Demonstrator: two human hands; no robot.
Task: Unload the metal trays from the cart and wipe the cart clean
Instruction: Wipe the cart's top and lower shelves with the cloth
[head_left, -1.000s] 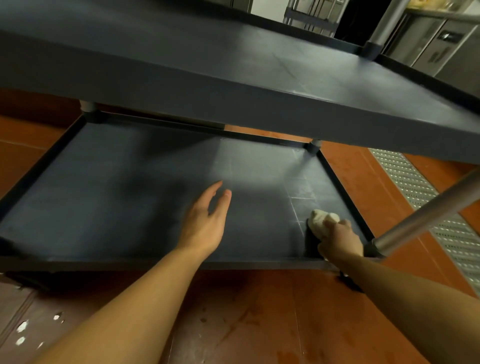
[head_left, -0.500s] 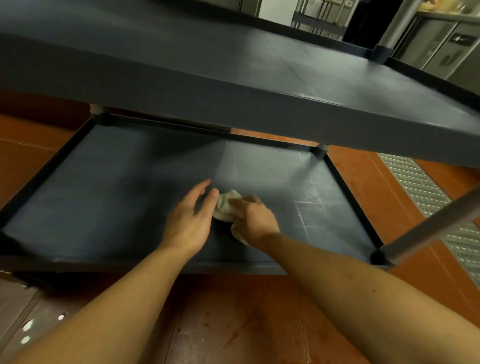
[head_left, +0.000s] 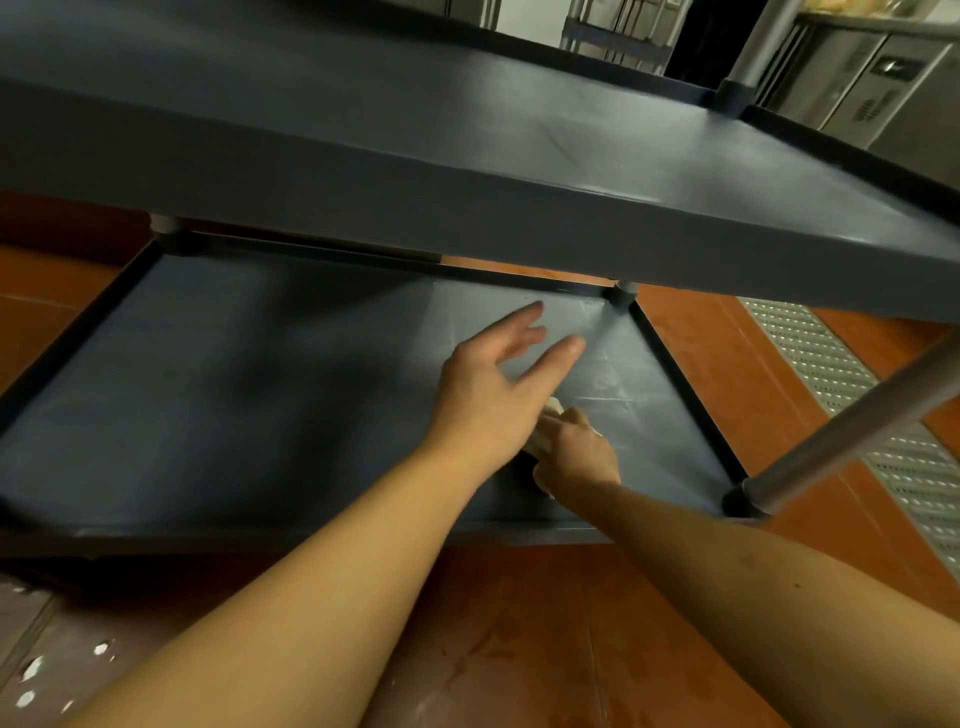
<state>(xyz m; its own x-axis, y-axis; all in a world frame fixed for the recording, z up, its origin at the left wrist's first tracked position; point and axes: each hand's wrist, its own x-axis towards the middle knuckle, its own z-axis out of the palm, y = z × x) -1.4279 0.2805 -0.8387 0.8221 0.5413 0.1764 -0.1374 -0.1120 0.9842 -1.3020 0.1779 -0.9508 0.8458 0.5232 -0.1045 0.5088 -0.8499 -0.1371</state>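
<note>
1. The dark blue-grey plastic cart has a flat bottom shelf (head_left: 260, 395) with a low raised rim.
2. The left hand (head_left: 488, 400) is over the right half of the bottom shelf. Its fingers are straight and spread out, pointing to the far right corner. It holds nothing. I cannot tell if it touches the shelf.
3. The right hand (head_left: 576, 460) is on the bottom shelf too, near the front edge, just beside the left hand. Its fingers are curled round a small white crumpled cloth (head_left: 541, 440).
4. The cloth sits between the two hands, down on the bottom shelf. Most of it is hidden under the hands.
5. The right side of the bottom shelf has pale scratch lines.
6. A second blue-grey shelf (head_left: 467, 135) of the cart hangs above the bottom shelf.
7. A shiny round metal post (head_left: 857, 431) goes up from the front right corner of the bottom shelf.
8. A red-brown tiled floor (head_left: 519, 649) lies under and around the bottom shelf.
9. A silver metal drain grate (head_left: 831, 364) with little holes is in the floor, to the right of the bottom shelf.
</note>
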